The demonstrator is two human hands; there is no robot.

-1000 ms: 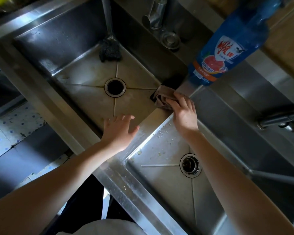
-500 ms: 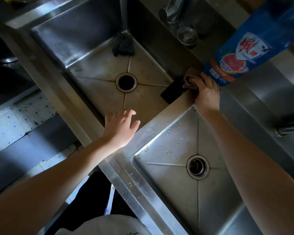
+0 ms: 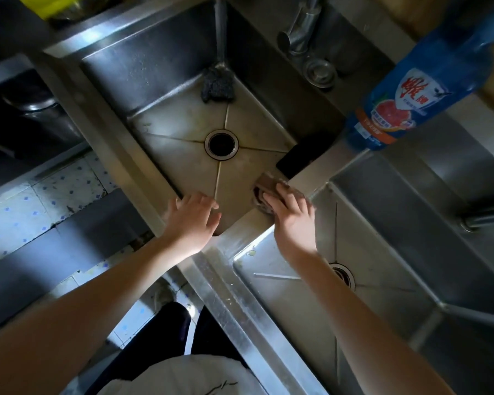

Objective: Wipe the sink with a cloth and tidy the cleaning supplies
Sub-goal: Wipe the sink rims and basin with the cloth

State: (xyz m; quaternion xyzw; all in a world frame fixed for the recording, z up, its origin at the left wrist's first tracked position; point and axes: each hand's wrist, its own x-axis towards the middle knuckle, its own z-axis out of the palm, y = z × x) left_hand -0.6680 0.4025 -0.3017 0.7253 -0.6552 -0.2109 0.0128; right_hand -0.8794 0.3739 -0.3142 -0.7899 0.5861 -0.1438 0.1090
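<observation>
Head view, right hand reaching forward, fingers curling around brown cloth on the divider between basins, left hand hovering, fingers hanging loose, left basin holding dark scouring pad.

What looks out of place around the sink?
A flat black rectangular slab, perhaps a phone, sits in the left steel basin against the divider, just beyond the brown cloth; an odd thing in a sink.
</observation>
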